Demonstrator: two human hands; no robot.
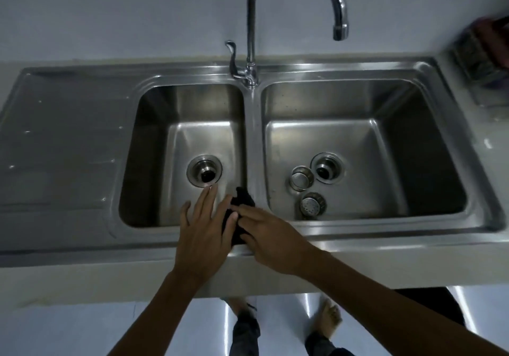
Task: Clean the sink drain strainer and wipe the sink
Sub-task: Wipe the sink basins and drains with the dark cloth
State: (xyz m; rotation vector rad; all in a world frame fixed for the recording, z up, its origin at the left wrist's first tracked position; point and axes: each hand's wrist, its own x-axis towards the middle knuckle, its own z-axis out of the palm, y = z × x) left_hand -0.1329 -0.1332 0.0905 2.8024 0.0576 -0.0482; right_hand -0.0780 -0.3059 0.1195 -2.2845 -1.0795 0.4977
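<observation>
A steel double sink point(252, 140) fills the counter. Over the near edge of the left basin, both hands meet on a small black cloth point(241, 200). My right hand point(271, 234) pinches the cloth from the right. My left hand point(205, 227) lies flat with fingers spread, its thumb side touching the cloth. The left basin's drain point(204, 173) is uncovered and dark. In the right basin, two round strainer parts lie loose: a cup-shaped one point(301, 178) beside the open drain point(327, 167), and a perforated one point(312, 203) nearer the front.
A curved chrome tap point(297, 3) with a lever rises behind the divider, its spout over the right basin. A ribbed draining board point(63, 140) lies at the left. A blurred container point(480, 55) stands on the counter at the far right. My bare feet show below.
</observation>
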